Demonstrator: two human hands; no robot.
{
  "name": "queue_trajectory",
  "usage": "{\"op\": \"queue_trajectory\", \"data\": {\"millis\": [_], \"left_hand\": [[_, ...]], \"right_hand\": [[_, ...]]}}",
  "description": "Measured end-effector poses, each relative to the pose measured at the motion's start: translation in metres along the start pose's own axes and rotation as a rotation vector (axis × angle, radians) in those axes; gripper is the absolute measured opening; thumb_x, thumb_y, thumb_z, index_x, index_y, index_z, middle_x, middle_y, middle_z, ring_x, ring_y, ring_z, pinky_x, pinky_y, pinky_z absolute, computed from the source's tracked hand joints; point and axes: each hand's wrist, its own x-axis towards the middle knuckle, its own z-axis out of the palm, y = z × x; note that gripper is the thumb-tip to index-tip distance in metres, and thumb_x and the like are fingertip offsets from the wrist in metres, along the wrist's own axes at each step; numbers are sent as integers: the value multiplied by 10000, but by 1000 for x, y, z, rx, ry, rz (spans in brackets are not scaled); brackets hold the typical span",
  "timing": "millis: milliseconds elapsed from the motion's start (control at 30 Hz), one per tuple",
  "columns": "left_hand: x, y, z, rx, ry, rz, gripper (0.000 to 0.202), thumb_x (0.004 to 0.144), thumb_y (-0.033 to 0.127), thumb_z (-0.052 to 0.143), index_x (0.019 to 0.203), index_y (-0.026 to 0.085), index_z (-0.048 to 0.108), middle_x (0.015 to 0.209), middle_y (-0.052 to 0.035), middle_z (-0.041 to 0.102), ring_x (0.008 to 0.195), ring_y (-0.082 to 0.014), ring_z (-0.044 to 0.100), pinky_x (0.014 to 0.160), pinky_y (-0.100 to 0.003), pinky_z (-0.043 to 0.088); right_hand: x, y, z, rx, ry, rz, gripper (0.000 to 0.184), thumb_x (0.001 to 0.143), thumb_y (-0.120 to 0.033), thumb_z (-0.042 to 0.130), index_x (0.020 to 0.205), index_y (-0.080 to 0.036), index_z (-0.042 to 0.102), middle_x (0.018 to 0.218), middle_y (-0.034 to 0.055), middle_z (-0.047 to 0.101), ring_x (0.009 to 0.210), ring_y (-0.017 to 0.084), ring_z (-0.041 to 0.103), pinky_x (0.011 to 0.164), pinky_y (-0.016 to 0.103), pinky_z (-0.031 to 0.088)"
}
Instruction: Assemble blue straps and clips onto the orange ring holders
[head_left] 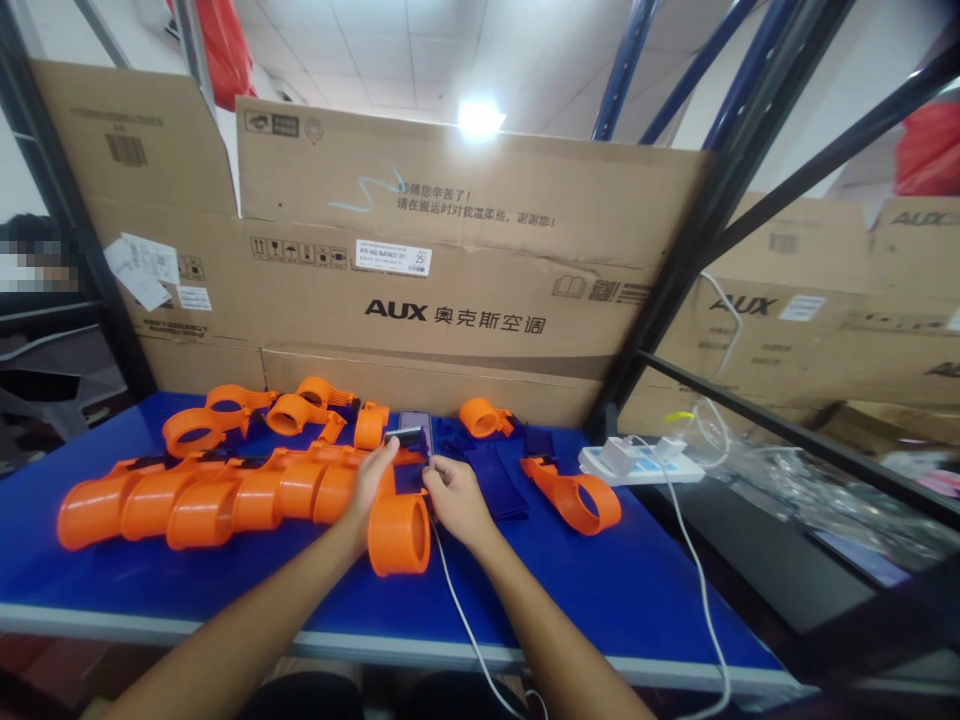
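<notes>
"One broad cardboard panel (pixel 487 265) at twelve o'clock, matte and creased. What's below?"

"Smooth blue tabletop (pixel 630 580). A row of glossy orange plastic cylinders (pixel 202 515) lies at eight o'clock."

"And the hands?"

"Left hand (pixel 375 478) clamps an orange holder (pixel 385 537) at seven o'clock: smooth, hollow and drum-shaped toward six. Right hand (pixel 459 497) pinches closed beside it; I can't tell on what."

Orange ringed parts (pixel 386 538): smooth plastic by look, soft sheen. Desk (pixel 615 590): smooth blue top, faintly glossy. Carton (pixel 487 255): matt brown cardboard; its label (pixel 394 257), smooth white paper. Power strip (pixel 690 468): smooth white plastic. Bags (pixel 795 490): clear film, crinkled, glossy. Rack post (pixel 673 290): dark, apparently painted metal.
</notes>
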Motion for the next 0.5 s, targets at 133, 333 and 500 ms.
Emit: {"op": "queue_trajectory", "data": {"millis": [133,333,500], "left_hand": [[0,-3,-1,-8,-45,-58,438,702,530,837,896,157,717,754,-70,746,778,-271,729,757,-373,570],[-3,-3,0,20,-48,-98,518,712,569,815,989,141,721,838,-107,767,797,-293,741,748,-393,588],[-3,-7,0,24,-13,-39,503,708,545,826,1019,163,727,899,-97,772,811,-266,740,720,-346,575]], "right_hand": [[1,2,-1,-41,2,7,244,795,-319,507,583,-209,457,578,-33,463,573,123,431,493,203,314],[4,5,-17,-213,116,-23,261,865,-357,523,672,-200,600,593,-10,562,585,154,510,532,229,353],[9,9,-52,-345,338,-42,393,961,-459,447,1073,-182,703,916,105,749,840,248,687,740,299,498]]}}
